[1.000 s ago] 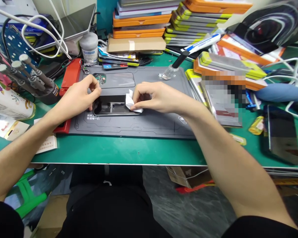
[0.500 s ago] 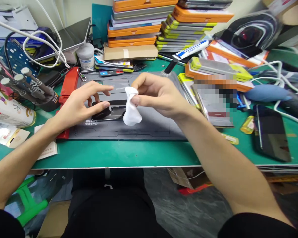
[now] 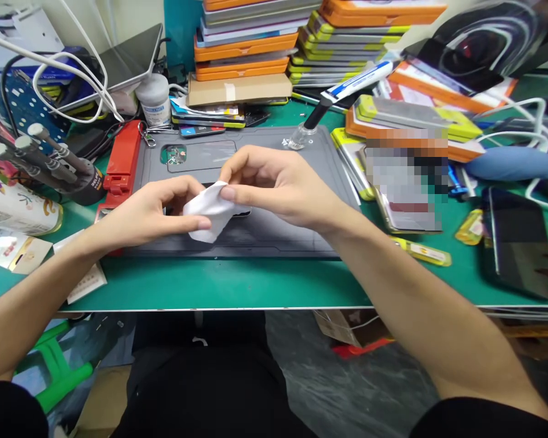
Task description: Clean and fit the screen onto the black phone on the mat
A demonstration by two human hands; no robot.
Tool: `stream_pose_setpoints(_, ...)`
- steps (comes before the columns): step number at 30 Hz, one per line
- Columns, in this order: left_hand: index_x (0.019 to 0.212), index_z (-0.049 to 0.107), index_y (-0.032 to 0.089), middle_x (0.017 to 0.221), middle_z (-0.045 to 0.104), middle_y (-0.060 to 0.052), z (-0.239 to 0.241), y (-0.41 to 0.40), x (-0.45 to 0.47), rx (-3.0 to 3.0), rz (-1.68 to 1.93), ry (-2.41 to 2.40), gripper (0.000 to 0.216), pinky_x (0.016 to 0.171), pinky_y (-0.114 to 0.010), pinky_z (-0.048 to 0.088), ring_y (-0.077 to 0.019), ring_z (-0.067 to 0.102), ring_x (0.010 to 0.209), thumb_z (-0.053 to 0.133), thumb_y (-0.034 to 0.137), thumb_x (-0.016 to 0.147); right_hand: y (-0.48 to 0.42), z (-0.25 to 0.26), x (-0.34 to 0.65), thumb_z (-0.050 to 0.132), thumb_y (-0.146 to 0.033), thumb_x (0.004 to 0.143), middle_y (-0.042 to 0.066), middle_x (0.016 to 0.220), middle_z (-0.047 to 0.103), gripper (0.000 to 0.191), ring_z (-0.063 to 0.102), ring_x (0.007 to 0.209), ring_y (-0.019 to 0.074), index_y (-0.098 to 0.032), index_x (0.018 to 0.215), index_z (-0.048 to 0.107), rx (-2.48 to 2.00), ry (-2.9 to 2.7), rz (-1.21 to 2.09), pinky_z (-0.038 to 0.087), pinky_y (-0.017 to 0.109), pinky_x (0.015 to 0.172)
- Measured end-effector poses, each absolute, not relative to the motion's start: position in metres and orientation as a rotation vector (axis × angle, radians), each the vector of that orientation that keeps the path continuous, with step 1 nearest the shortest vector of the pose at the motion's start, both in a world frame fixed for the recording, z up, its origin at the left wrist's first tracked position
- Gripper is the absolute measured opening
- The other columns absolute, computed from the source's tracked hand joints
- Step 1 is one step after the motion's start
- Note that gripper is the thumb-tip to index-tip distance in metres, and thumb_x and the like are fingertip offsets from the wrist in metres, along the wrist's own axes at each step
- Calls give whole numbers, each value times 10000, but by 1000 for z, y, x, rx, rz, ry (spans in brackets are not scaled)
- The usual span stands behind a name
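Note:
Both hands hold a small white cloth (image 3: 210, 210) above the grey work mat (image 3: 278, 234). My left hand (image 3: 153, 207) pinches its lower left edge between thumb and fingers. My right hand (image 3: 278, 182) pinches its upper right edge, fingers curled. The dark phone frame that lies on the mat is almost fully hidden behind the hands and cloth; only a sliver (image 3: 242, 213) shows.
A red tool case (image 3: 121, 158) lies left of the mat beside a holder of screwdrivers (image 3: 50, 158). A white jar (image 3: 153, 100), stacked orange boxes (image 3: 246, 48) and a glue bottle (image 3: 319, 115) stand behind. A dark phone (image 3: 520, 243) lies at right. White cables (image 3: 73, 67) cross the left.
My right hand lifted the cloth off the phone frame and brought it leftward. My left hand left the frame and took hold of the cloth's other edge.

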State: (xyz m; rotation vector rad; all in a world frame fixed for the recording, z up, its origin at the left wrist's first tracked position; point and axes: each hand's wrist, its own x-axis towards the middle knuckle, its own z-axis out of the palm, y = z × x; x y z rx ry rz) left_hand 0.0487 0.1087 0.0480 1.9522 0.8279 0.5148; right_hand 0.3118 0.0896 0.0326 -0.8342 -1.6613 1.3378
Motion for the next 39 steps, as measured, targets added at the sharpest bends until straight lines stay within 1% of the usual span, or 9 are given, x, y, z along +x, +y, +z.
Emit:
stream_pose_setpoints(3,957,733,214,849,739,-11,42,110,51,1863,543,837,454,679,-270,557,-156,695,759,875,645,971,95,28,313,991,-647,873,30,938,738,483,666,834,203,-241,1025,779,-813,-1680,1325,581,352,740)
stream_pose_setpoints(9,1022,631,238,849,761,13,39,111,52,1676,704,842,559,644,-244,583,-166,767,751,968,661,877,100,14,310,1031,-491,834,6,1007,737,757,742,968,237,-253,1472,701,-766,-1672,1385,657,374,858)
stream_pose_setpoints(12,1001,599,247,856,764,16,40,110,52,1664,725,832,580,634,-242,596,-176,788,760,988,651,854,103,5,311,968,-470,890,-2,983,718,760,740,937,238,-266,1555,660,-828,-1683,1326,671,388,838)
stream_pose_setpoints(19,987,619,254,897,743,7,38,108,49,1729,857,849,439,707,-290,647,-167,766,756,965,510,900,93,6,305,730,-416,1053,86,1241,740,367,715,1156,294,-285,1393,765,-895,-1773,628,681,500,998)
stream_pose_setpoints(24,905,682,238,960,743,-42,35,110,45,1905,995,859,248,853,-353,657,-188,739,883,864,393,973,87,7,301,634,-342,1070,91,1161,716,303,714,1132,308,-303,1312,812,-891,-1833,387,688,532,950)
stream_pose_setpoints(28,868,749,224,1045,788,-78,39,110,47,1949,960,762,176,977,-410,636,-223,761,1020,734,292,1029,88,6,301,626,-319,1074,96,1171,726,327,733,1089,297,-300,1350,801,-919,-1818,352,699,501,896)
stream_pose_setpoints(33,970,845,233,1100,830,-71,42,112,45,1904,940,762,137,959,-411,624,-247,764,1049,709,248,976,92,7,304,707,-359,1056,101,1240,793,263,751,1160,310,-284,1283,818,-884,-1818,404,700,505,979)
stream_pose_setpoints(37,1074,898,257,1090,849,-57,38,115,42,1935,940,808,287,816,-377,571,-210,711,903,628,352,1060,93,7,303,684,-344,1078,69,1184,831,189,785,1064,254,-262,1176,823,-909,-1726,602,697,445,969)
stream_pose_setpoints(39,1088,885,249,1080,846,-60,35,116,42,1950,950,845,283,775,-357,550,-190,698,863,685,449,1088,93,6,303,701,-358,1078,61,1159,833,172,790,1031,241,-261,1154,821,-895,-1676,705,693,422,939)
